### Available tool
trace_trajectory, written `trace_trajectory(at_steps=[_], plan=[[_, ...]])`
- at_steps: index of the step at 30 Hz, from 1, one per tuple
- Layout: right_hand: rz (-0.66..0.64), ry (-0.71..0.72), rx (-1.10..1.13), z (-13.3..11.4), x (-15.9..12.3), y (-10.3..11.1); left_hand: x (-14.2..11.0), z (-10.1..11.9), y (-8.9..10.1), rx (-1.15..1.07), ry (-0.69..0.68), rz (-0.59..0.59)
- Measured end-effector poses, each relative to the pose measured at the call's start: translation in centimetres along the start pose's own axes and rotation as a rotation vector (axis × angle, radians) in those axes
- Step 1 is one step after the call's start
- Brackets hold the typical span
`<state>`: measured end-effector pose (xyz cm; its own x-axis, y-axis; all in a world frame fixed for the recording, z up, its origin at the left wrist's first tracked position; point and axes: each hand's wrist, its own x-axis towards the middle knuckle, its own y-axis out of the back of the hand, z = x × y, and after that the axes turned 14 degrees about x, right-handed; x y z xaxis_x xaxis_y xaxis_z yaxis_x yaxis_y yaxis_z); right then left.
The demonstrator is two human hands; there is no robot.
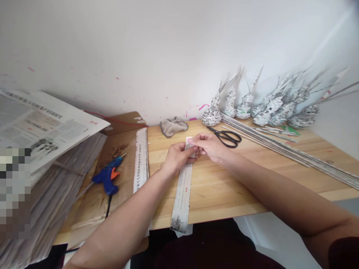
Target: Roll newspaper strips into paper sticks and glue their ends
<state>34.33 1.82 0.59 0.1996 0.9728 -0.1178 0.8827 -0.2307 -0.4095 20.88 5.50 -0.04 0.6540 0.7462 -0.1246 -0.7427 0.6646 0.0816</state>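
A long strip of printed newspaper (182, 194) runs from the middle of the table down over its front edge. My left hand (178, 154) pinches the strip near its far end, thumb on top. From the other side my right hand (208, 146) grips the same far end, its fingers meeting those of the left. Between the fingers the exact fold of the paper is hidden. Black-handled scissors (230, 139) lie just beyond the right hand. To the left of the left forearm rests a stack of newspaper strips (141, 157).
A blue hot glue gun (108, 178) lies on brown cardboard (125, 136) at the left, beside piled newspapers (56, 119). A grey cloth (174, 127) sits near the wall. Several woven paper gourd shapes (212, 116) and long paper rods (280, 145) occupy the right.
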Motion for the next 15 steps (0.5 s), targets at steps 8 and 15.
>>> trace_trajectory(at_steps=[8, 15], plan=[[-0.104, 0.032, -0.111, -0.63, 0.07, 0.47, 0.13, 0.19, 0.41, -0.057, 0.010, 0.002], [-0.111, 0.055, -0.146, -0.52, 0.00, 0.49, 0.31, -0.17, 0.37, -0.028, 0.024, -0.024]])
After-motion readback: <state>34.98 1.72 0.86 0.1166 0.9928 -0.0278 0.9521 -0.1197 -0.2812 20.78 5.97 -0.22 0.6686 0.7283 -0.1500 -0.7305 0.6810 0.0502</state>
